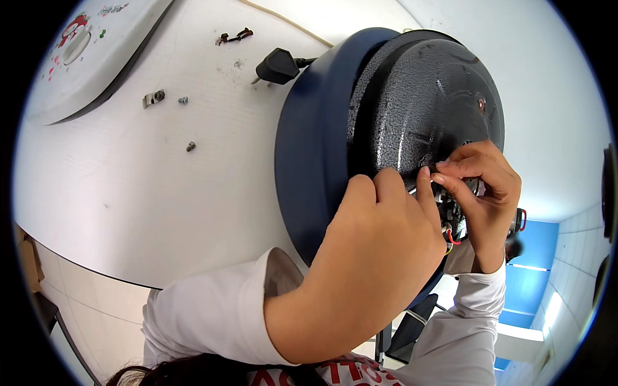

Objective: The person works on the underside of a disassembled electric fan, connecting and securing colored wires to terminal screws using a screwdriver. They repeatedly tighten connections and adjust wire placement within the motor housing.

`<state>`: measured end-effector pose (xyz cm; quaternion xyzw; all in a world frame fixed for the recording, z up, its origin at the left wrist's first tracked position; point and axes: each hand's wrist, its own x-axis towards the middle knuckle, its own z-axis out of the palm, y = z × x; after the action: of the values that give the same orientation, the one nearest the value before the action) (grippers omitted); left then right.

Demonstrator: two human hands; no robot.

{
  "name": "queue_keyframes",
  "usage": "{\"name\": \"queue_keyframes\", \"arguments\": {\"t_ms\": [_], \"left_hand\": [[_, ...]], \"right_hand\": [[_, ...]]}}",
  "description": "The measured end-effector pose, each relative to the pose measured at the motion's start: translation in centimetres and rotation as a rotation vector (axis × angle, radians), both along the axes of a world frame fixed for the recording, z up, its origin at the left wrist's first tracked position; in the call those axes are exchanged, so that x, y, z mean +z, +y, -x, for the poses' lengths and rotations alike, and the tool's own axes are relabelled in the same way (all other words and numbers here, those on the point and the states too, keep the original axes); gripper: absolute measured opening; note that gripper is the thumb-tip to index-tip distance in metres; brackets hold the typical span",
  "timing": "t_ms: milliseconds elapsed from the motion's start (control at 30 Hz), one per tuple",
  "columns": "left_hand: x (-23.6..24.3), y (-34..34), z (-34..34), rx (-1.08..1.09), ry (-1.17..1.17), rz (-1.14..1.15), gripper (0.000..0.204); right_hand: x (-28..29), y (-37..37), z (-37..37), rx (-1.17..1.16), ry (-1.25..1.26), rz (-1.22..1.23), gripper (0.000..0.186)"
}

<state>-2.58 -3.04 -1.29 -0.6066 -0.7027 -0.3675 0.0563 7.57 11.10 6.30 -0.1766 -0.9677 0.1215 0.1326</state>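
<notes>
A round appliance rests on its side on the white table, with a blue outer housing (309, 148) and a black speckled metal pan (418, 96). My left hand (380, 238) lies across its near side, fingers curled, their tips against the black metal. Facing it, my right hand (486, 183) has thumb and forefinger pinched together beside the left fingertips. Whatever is between the fingers is too small and covered to name. Below the fingertips, coloured wires (452, 239) and metal parts show in a gap; my left hand hides much of them.
A white lid with a cartoon print (96, 58) lies at the far left. Loose on the table (193, 212) are a metal clip (153, 98), small screws (190, 147) and rusty screws (235, 36). A black power plug (278, 67) touches the housing's left. A dark chair (409, 331) stands below.
</notes>
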Motion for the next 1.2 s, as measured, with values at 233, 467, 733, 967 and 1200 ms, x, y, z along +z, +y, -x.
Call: {"name": "queue_keyframes", "arguments": {"t_ms": [233, 467, 733, 967, 1200], "left_hand": [[-0.1, 0.1, -0.2, 0.019, -0.047, -0.013, 0.019], [0.06, 0.05, 0.16, 0.002, -0.07, -0.02, 0.028], [0.15, 0.09, 0.16, 0.011, -0.071, -0.028, 0.028], [-0.02, 0.1, 0.19, 0.036, -0.049, -0.025, 0.032], [0.35, 0.15, 0.05, 0.043, -0.094, -0.036, 0.032]], "right_hand": [[0.02, -0.23, 0.28, 0.016, -0.024, -0.079, 0.016], [0.48, -0.38, 0.54, 0.102, -0.073, -0.13, 0.018], [0.65, -0.17, 0.32, 0.088, -0.074, -0.154, 0.019], [0.92, -0.28, 0.63, 0.104, -0.101, -0.186, 0.019], [0.62, -0.12, 0.18, 0.05, -0.053, -0.113, 0.017]]}}
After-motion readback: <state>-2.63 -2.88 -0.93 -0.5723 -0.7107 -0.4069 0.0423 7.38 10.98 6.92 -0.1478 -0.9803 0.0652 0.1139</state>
